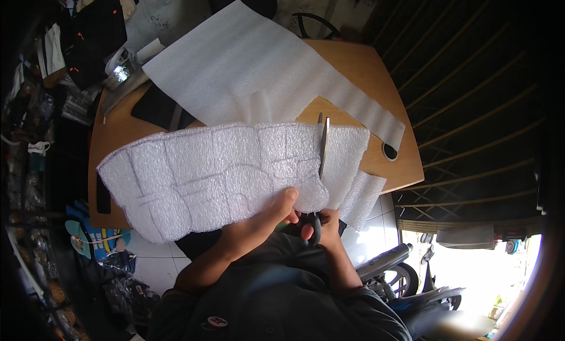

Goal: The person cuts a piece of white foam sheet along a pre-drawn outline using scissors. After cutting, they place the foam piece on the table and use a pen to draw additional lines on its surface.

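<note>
A white foam sheet (218, 155) marked with dark drawn lines hangs over the near side of the table. My left hand (276, 211) grips its lower edge, thumb on top and fingers underneath. Close by, my right hand (329, 224) is closed around the black handles of a pair of scissors (324, 146). Their blades point away from me and straddle the foam, one over it and the other mostly underneath. Right of the blades, an unmarked part of the foam (347, 155) spreads out, and a smaller foam flap (366, 197) droops below it.
A large plain foam sheet (229, 58) covers much of the wooden table (359, 58), with a narrow strip reaching right. A dark flat item (154, 108) lies at the table's left. Crowded shelves stand left; a folding metal gate (471, 105) and a motorcycle (400, 276) are on the right.
</note>
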The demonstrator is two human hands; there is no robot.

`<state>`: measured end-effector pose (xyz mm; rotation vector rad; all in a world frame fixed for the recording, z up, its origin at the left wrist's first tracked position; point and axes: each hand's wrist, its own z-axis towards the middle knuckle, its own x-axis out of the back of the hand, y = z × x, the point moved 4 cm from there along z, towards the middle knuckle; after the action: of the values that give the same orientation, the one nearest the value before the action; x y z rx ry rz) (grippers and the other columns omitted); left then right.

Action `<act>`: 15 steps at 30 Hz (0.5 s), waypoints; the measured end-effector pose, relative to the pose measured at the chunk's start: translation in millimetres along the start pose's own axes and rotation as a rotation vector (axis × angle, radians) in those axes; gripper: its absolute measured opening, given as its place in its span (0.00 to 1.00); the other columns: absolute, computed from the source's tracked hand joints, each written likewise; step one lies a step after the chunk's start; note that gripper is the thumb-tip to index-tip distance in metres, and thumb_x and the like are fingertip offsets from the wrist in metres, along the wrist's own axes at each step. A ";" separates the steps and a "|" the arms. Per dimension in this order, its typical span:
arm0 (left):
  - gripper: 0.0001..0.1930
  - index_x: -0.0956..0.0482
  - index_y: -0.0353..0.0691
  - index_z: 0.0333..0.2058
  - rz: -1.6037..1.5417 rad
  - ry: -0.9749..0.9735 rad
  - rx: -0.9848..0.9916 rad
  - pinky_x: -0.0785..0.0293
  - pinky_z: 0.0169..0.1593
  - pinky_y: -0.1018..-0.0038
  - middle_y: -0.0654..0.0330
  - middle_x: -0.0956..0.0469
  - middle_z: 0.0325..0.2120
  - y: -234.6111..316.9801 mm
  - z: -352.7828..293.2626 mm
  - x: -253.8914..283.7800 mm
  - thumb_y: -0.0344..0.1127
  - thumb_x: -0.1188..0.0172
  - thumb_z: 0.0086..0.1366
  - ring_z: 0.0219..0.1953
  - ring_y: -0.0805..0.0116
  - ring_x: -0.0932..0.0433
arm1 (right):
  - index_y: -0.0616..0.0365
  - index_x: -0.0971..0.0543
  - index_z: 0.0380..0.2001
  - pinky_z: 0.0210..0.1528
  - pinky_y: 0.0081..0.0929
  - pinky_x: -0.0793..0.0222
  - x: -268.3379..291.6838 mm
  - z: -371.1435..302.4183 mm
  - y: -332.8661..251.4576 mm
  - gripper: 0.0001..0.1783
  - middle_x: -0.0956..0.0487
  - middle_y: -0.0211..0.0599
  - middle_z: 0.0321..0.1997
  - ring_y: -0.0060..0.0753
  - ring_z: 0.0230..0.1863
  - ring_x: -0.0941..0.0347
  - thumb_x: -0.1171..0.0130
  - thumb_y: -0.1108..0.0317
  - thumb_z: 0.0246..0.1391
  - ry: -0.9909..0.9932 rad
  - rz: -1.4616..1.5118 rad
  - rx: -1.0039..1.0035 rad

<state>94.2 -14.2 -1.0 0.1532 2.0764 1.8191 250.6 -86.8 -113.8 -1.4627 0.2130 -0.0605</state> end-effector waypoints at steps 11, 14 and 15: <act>0.08 0.23 0.31 0.35 -0.025 -0.009 -0.058 0.26 0.25 0.76 0.57 0.22 0.26 -16.3 56.7 64.5 0.30 0.37 0.63 0.21 0.72 0.23 | 0.57 0.27 0.21 0.23 0.16 0.44 14.9 64.9 7.0 0.37 0.30 0.25 0.16 0.16 0.20 0.35 0.43 0.27 0.48 -0.098 -0.007 -0.106; 0.09 0.24 0.31 0.36 0.047 -0.005 -0.009 0.27 0.26 0.75 0.57 0.22 0.25 -21.8 65.0 85.0 0.31 0.37 0.64 0.22 0.71 0.23 | 0.55 0.29 0.19 0.16 0.17 0.51 34.9 88.6 11.7 0.42 0.33 0.24 0.13 0.15 0.15 0.40 0.51 0.20 0.46 -0.159 -0.073 -0.219; 0.09 0.24 0.31 0.36 0.071 -0.010 0.010 0.27 0.26 0.74 0.57 0.22 0.25 -30.4 64.0 90.5 0.32 0.38 0.64 0.22 0.71 0.23 | 0.55 0.29 0.20 0.16 0.16 0.51 38.3 86.3 16.0 0.42 0.33 0.24 0.13 0.14 0.15 0.40 0.51 0.20 0.47 -0.154 -0.046 -0.255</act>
<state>37.6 69.9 -55.3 0.2409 2.0984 1.8456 302.3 -7.0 -125.6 -1.7182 0.0625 0.0444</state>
